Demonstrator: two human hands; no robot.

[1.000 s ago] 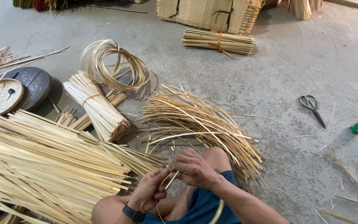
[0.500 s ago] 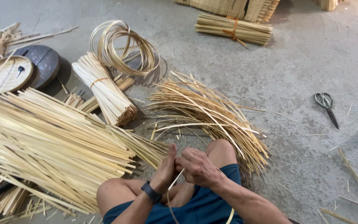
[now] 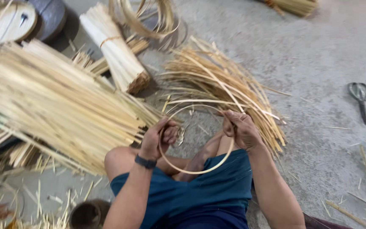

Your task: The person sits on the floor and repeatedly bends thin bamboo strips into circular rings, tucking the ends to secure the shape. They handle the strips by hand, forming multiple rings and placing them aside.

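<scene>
The strip now bows into a hoop [image 3: 195, 169]; left hand [image 3: 159, 138] and right hand [image 3: 240, 127] grip its sides, keeping it round.

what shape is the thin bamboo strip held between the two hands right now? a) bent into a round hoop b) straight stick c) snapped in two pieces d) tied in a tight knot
a: the bamboo strip curves in a closed loop over the lap, the left hand gripping one side and the right hand the other.
</scene>
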